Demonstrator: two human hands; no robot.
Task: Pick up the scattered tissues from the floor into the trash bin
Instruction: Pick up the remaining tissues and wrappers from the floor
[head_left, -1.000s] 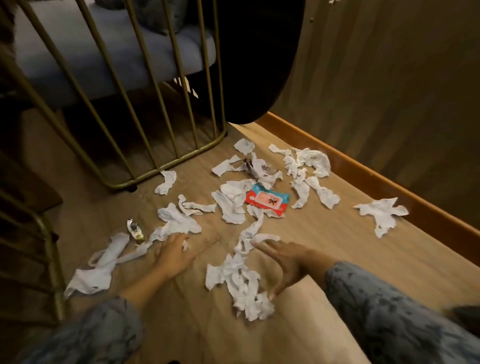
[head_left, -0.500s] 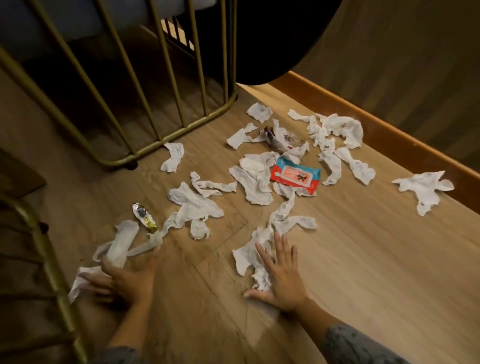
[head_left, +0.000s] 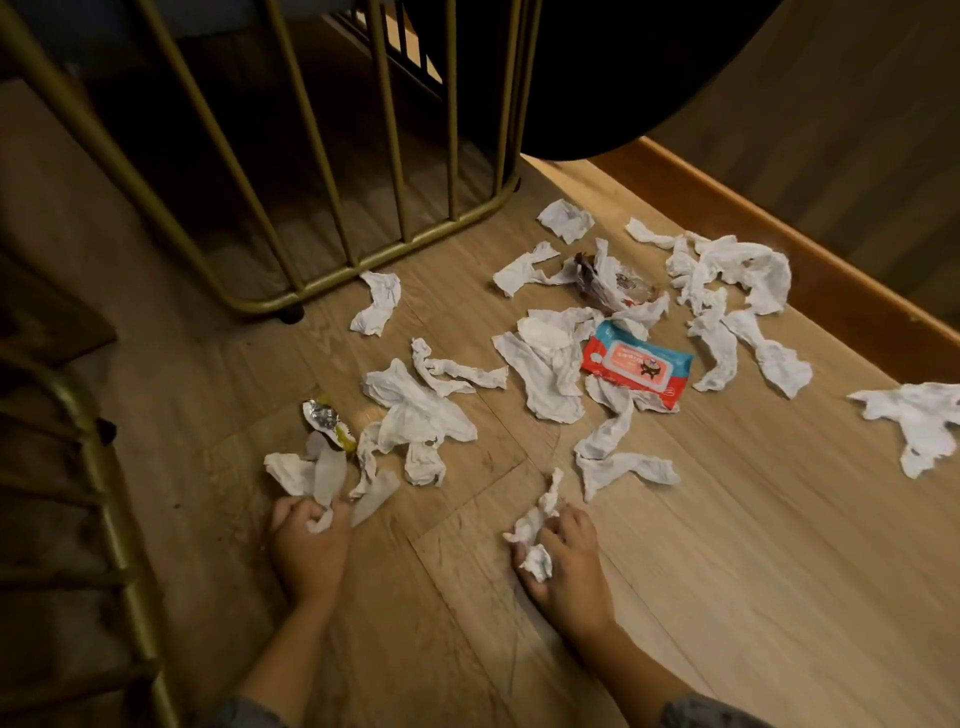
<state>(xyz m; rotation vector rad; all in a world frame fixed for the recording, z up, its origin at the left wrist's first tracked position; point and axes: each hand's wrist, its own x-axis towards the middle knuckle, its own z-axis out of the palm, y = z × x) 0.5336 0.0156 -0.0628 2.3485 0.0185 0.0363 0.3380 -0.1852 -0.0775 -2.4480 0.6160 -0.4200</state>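
Several white crumpled tissues lie scattered over the wooden floor. My left hand grips a bunch of tissues at the lower left, low over the floor. My right hand grips another crumpled wad of tissues near the middle. More tissues lie beyond: a big loose one in the centre, a cluster near the wall, and one at the far right. No trash bin is in view.
A red and blue wet-wipe pack lies among the tissues. A foil wrapper sits just beyond my left hand. A gold metal chair frame stands at the back left, another gold frame at the left edge. A wooden baseboard runs along the right.
Both hands lay flat on tissues half a second ago; now their fingers have curled and gathered the tissues into wads. The long tissue at the left has been bunched up toward my left hand.
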